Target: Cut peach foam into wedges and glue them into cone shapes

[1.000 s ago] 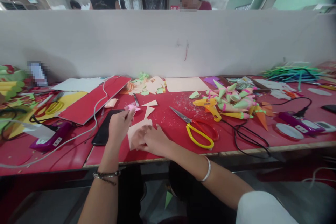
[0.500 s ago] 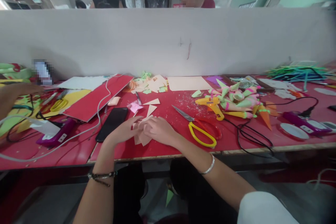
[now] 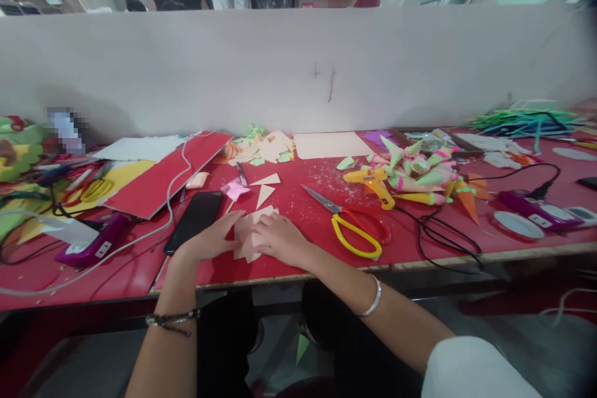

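Observation:
Several overlapping pieces of peach-coloured paper [image 3: 244, 237] lie on the red tabletop near its front edge. My left hand [image 3: 214, 237] rests at their left side, fingers stretched out and thumb apart, its fingertips by the edge of the paper. On top of the pieces lies my right hand [image 3: 281, 239], palm down with the fingers spread over them. Just beyond are two cut peach triangles [image 3: 265, 195] and a pink folded paper shape [image 3: 235, 189]. Large scissors [image 3: 357, 236] with yellow and red handles lie to the right of my right hand, blades partly apart.
A black phone [image 3: 194, 222] lies left of my left hand. A yellow glue gun [image 3: 372, 183], its black cord [image 3: 433, 233] and a pile of paper cones [image 3: 415, 168] are at right. Two purple devices [image 3: 96, 241] flank the workspace. A pale partition [image 3: 209, 68] stands behind; two people sit beyond.
My hands have drawn apart, uncovering more of the peach paper between them. My right hand has flattened onto it. The whole view has shifted slightly; a co-worker's arm at far left is gone.

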A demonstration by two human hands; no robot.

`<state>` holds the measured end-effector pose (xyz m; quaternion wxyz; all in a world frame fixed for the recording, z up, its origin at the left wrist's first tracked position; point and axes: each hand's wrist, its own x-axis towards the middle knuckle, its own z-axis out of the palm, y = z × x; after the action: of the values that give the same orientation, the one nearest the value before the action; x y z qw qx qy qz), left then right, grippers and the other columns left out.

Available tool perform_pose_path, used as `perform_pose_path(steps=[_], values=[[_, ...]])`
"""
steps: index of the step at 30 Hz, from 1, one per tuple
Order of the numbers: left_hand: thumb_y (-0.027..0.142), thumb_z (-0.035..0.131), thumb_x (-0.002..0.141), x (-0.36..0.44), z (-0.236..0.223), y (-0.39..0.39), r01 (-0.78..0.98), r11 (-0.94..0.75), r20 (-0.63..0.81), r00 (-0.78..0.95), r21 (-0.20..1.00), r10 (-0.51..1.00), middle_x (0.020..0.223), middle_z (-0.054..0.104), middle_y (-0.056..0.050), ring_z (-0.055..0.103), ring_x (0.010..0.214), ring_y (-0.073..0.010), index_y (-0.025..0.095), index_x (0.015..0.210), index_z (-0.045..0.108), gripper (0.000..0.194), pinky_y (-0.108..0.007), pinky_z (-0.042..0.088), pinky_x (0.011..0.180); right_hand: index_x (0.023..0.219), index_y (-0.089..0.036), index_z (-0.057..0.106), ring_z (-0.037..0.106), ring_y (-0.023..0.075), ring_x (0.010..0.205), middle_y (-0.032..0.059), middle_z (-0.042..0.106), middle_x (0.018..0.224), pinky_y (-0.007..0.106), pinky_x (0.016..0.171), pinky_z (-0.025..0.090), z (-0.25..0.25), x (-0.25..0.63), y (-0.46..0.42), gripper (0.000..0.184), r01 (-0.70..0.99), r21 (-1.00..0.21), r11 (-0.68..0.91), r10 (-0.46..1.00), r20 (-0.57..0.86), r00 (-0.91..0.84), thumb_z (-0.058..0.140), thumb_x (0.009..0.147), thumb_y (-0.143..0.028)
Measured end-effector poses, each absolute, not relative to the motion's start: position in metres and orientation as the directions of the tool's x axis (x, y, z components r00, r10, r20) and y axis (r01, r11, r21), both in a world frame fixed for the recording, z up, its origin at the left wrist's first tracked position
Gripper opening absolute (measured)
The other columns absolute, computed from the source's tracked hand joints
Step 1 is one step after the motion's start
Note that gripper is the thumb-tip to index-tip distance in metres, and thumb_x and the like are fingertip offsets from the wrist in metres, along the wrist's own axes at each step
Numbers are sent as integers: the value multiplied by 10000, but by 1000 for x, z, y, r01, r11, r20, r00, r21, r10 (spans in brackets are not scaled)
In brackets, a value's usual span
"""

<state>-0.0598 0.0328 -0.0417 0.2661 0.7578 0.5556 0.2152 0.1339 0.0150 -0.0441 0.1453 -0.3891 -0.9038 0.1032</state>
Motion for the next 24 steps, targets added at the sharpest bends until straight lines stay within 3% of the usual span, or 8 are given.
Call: perform_pose_path(steps=[4, 7, 10, 13, 16, 20, 24], values=[[265, 605, 579, -64, -43, 34, 769, -236, -90, 355, 595, 930, 1338, 401, -133, 368, 1228, -273, 184, 1221, 441, 667, -393, 293, 1010, 1226, -176, 435, 383, 250, 1155, 138, 453, 1220, 394, 907, 360, -50, 137, 8, 452, 684, -337, 647, 758, 178, -628, 497, 816, -354], [271, 580, 607, -65, -43, 35, 795, -246, -124, 371, 555, 920, 1377, 335, -138, 307, 1262, -272, 160, 1270, 382, 701, -388, 258, 1028, 1292, -174, 365, 212, 285, 1282, 164, 291, 1384, 514, 996, 206, -53, 144, 0, 552, 672, -336, 660, 738, 122, -664, 407, 829, -471], [275, 544, 629, -65, -41, 36, 833, -229, -195, 367, 503, 909, 1411, 255, -154, 232, 1293, -269, 105, 1319, 294, 753, -387, 216, 1047, 1331, -153, 289, 124, 312, 1312, 190, 178, 1431, 614, 985, 85, -53, 154, -8, 776, 665, -350, 659, 720, 40, -693, 396, 740, -643], [273, 515, 651, -64, -40, 36, 852, -238, -246, 383, 466, 890, 1428, 197, -165, 181, 1310, -262, 59, 1348, 201, 794, -399, 167, 1061, 1290, -138, 340, 152, 331, 1300, 200, 204, 1420, 640, 971, 90, -51, 161, -17, 860, 673, -326, 664, 719, 34, -694, 496, 641, -681], [267, 505, 662, -65, -41, 36, 854, -251, -253, 395, 456, 883, 1434, 179, -168, 164, 1314, -259, 49, 1354, 171, 799, -398, 149, 1066, 1206, -128, 423, 267, 316, 1253, 195, 358, 1342, 611, 982, 139, -47, 162, -28, 685, 694, -259, 672, 736, 127, -665, 560, 690, -558], [238, 495, 661, -66, -42, 35, 845, -264, -226, 402, 465, 887, 1440, 173, -145, 179, 1312, -257, 96, 1367, 154, 797, -396, 210, 1049, 969, -167, 564, 499, 211, 1039, 96, 592, 1056, 527, 1014, 157, -41, 162, -33, 231, 641, -231, 732, 681, 245, -690, 468, 841, -332], [200, 457, 673, -62, -38, 31, 855, -291, -205, 407, 430, 890, 1434, 210, -124, 192, 1311, -239, 120, 1373, 162, 764, -389, 237, 1039, 795, -186, 618, 539, 145, 885, 29, 612, 913, 382, 932, 333, -38, 173, -19, 202, 580, -350, 736, 677, 366, -638, 429, 866, -199]])
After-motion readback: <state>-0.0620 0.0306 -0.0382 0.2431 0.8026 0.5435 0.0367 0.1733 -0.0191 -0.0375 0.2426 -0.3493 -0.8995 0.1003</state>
